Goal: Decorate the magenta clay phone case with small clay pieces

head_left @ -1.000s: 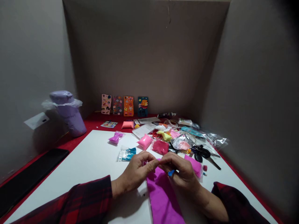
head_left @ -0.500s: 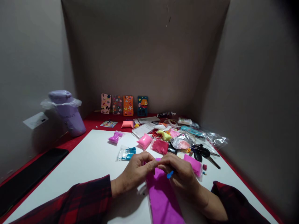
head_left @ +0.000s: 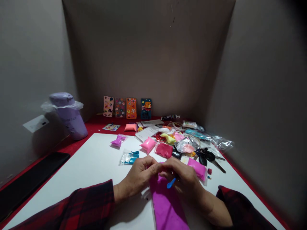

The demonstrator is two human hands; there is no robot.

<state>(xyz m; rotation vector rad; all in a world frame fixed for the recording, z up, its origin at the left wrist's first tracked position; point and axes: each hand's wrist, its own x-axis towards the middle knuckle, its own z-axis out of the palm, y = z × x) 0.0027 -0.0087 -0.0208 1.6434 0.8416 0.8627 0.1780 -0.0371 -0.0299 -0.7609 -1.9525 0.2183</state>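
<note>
Over magenta sheet, left hand fingers pinched together, right hand fingers closed round blue tool.

Dim, soft, edges darkly vignetted

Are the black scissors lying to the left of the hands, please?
No, the scissors lie to the right, just beyond the right hand.

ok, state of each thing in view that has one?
left hand, fingertips pinched shut at the magenta sheet's far end
right hand, shut on blue tool
magenta sheet, flat on white board
scissors, blades closed, lying flat
purple cup, upright, top wrapped in plastic
phone cases, standing upright in a row
</note>
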